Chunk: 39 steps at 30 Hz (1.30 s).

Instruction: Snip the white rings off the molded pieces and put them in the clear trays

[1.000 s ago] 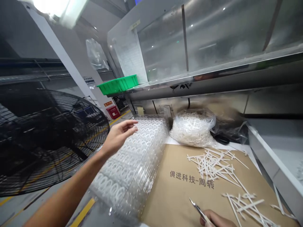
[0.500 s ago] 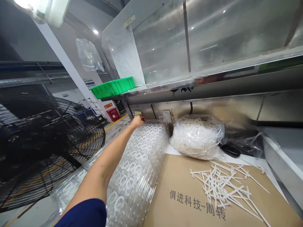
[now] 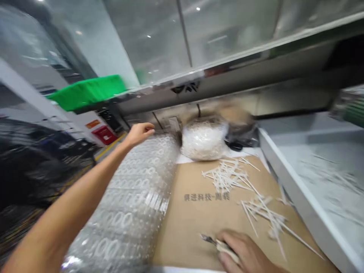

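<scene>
Far left, at ledge height: bright green shallow plastic tray (image 3: 88,93), blurred. Lower, in the background: red box (image 3: 104,135). Next, running from near edge to far end of the bench: clear plastic ring trays (image 3: 121,184), filled with rows of white rings. Over their far left corner: bare left hand (image 3: 141,133), fingers partly curled; cannot tell whether gripping anything or touching plastic. Forearm stretched along the trays' left side.

Right of the trays' far end: clear plastic bag stuffed with whitish pieces (image 3: 203,140). In front of bag, just beside trays: flat brown cardboard sheet with dark printed characters (image 3: 182,223). Above near part of cardboard: small tool with metal tip and pale handle (image 3: 223,246), gripped in right hand (image 3: 246,252), tip pointing left toward ring trays, well apart from left hand. Beyond tool, on cardboard: loose heap of thin white plastic sticks (image 3: 227,176); second, smaller heap (image 3: 264,212) just beyond right hand. Far right: light grey shallow bin (image 3: 300,197), more white sticks inside, blurred.
</scene>
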Tool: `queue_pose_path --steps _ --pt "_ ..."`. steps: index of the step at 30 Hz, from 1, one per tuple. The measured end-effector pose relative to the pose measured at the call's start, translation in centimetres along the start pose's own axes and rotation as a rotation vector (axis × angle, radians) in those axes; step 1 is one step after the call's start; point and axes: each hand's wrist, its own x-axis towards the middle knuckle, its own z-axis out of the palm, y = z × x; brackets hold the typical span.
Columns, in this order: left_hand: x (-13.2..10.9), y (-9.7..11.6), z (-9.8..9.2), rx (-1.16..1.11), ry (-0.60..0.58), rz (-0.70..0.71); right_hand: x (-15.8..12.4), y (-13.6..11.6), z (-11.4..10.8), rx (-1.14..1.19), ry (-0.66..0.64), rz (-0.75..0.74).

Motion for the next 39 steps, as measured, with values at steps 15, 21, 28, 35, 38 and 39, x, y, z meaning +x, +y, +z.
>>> queue_pose_path --steps 15,21,28,35,38,39 --pt "-14.9 34.2 11.9 0.04 -0.752 0.989 -0.5 -0.1 0.2 -0.523 -0.151 -0.441" --pt "-19.4 36.4 13.9 0.179 -0.598 0.814 -0.7 -0.9 -0.5 -0.513 -0.17 -0.43" --pt "-22.1 33.2 15.6 0.089 -0.544 0.577 -1.3 -1.2 -0.1 -0.514 -0.193 -0.503" --pt "-20.9 28.3 13.6 -0.269 -0.369 0.386 -0.9 -0.8 0.4 -0.564 -0.136 -0.482" --pt "-21.4 23.7 13.6 -0.497 -0.353 0.193 -1.0 -0.8 0.5 -0.599 -0.151 -0.477" --pt "-21.8 22.3 13.9 -0.499 -0.35 0.147 -1.1 -0.8 0.6 -0.605 -0.156 -0.484"
